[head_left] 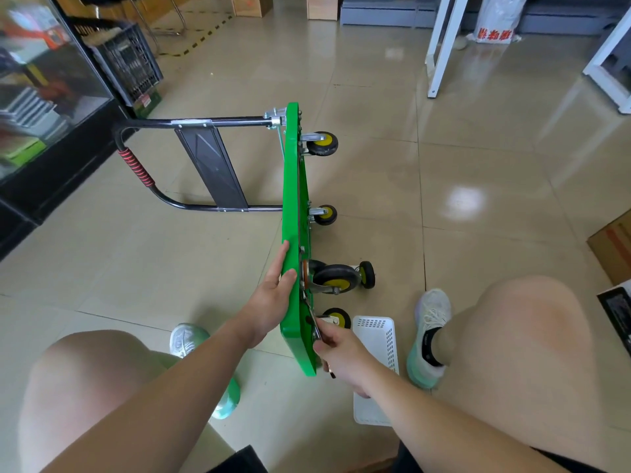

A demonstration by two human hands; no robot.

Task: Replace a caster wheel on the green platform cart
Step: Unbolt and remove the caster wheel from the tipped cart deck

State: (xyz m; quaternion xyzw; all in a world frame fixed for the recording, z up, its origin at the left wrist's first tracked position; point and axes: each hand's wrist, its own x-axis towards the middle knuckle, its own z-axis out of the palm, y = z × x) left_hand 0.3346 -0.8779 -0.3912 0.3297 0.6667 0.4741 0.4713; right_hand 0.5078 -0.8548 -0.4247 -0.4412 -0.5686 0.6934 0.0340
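Finds the green platform cart [294, 186] tipped up on its long edge on the tiled floor [478, 206], close in front of the knees, with the underside turned to the right and the black folding handle [191, 122] stretched out to the left. Steadies the deck with the left hand [273, 295], laid flat and straight-fingered on its top face, thumb against the green rim. Grips in the right hand [338, 349] a slim metal tool [311, 315], most likely a spanner, with fingers curled round its shank and its far end up by the mounting plate of the near caster [333, 279]. Reads as the unfastening step, with four casters seemingly mounted and a further wheel [367, 274] just beyond the near one, possibly the spare, though cannot tell for sure. Calls next for seating the tool squarely on a nut, hidden here behind the plate, then turning it while bracing the deck firmly enough to stop a topple. Calls also for catching the freed hardware, perhaps in the white plastic basket [375, 339] on the floor beside the right shoe. Suggests, given the glossy pale tiles and their glare, some risk of the cart's edge sliding under the turning force. Takes in, round about, a glass-fronted cabinet [51, 80] and a black crate [131, 63] to the left, white desk legs [440, 46] at the back and a cardboard box [611, 244] at the right edge.
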